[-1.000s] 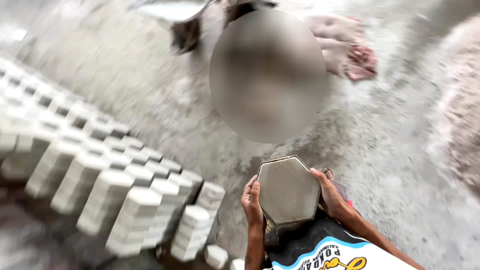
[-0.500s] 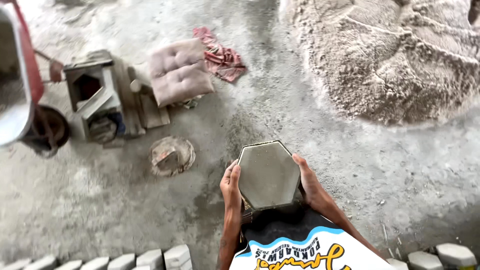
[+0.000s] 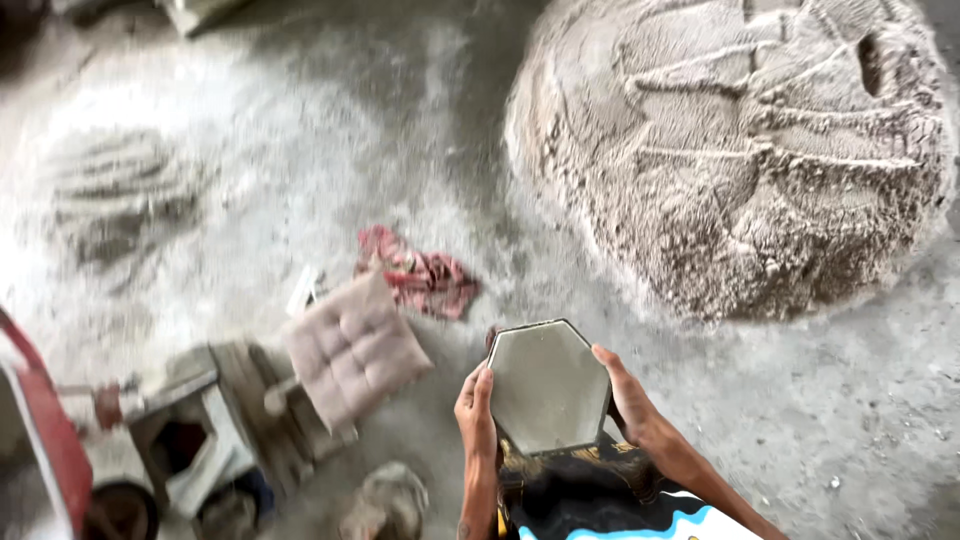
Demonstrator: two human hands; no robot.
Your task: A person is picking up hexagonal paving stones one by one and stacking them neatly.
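Note:
A grey hexagonal mould (image 3: 548, 386) with a dark rim is held level in front of my body. My left hand (image 3: 477, 412) grips its left edge, thumb on top. My right hand (image 3: 630, 395) grips its right edge. Both hands are shut on it, above a dusty concrete floor (image 3: 250, 150). Below the mould shows my dark printed shirt (image 3: 590, 495).
A big mound of sandy mix (image 3: 740, 150) with raked grooves lies at the upper right. A tufted cushion (image 3: 355, 348) sits on a low wooden seat, a red rag (image 3: 418, 278) behind it. A small grey machine (image 3: 190, 445) and a red frame (image 3: 45, 440) stand at the lower left.
The view has swung away from the rows of blocks toward the sand mound. The cushion and machine have slid down and left in view. Both hands keep holding the mould.

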